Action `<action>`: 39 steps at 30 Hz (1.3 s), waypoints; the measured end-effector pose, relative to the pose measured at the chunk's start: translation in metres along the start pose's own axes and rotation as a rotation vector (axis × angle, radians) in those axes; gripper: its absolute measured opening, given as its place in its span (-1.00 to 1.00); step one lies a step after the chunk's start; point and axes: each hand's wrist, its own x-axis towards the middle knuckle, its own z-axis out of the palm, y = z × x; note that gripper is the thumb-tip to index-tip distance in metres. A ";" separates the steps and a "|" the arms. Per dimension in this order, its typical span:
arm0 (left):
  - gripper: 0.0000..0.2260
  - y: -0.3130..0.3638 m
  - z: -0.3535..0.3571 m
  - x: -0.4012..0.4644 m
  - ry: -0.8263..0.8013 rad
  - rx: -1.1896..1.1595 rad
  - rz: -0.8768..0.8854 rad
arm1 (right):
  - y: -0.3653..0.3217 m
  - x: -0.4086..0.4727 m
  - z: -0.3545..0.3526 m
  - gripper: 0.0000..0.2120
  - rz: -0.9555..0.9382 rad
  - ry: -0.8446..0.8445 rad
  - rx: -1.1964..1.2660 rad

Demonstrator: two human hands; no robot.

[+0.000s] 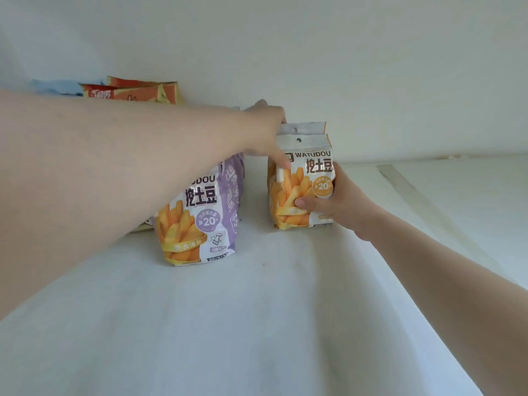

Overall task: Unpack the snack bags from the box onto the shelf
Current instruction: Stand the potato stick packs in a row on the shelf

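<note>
Two yellow-and-white snack bags [303, 181] stand upright, one behind the other, on the white shelf [257, 310]. My right hand [337, 201] grips the front bag's lower right side, thumb across its face. My left hand [265, 132] reaches over from the left and holds the bags' upper left edge, thumb on the front and fingers behind. A row of purple snack bags [200, 218] stands left of them, partly hidden under my left forearm. The box is out of view.
Orange-red snack bags [137, 91] and a blue packet [57, 88] lie at the shelf's back left against the white wall. A grey strip [423, 201] runs along the shelf at the right.
</note>
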 end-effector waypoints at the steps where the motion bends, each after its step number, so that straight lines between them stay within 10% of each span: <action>1: -0.22 -0.003 -0.003 0.005 -0.009 0.020 0.019 | 0.002 0.004 0.001 -0.53 -0.004 0.009 -0.006; 9: -0.27 -0.027 -0.005 0.043 -0.033 0.175 0.059 | 0.016 0.048 0.012 -0.47 -0.033 0.067 -0.009; 15: -0.28 -0.047 -0.003 0.067 0.011 0.224 -0.002 | 0.028 0.089 0.020 -0.02 0.005 0.109 -0.057; 39: -0.27 -0.073 -0.001 0.092 0.082 0.075 0.050 | 0.049 0.111 0.033 -0.06 -0.157 0.330 -0.375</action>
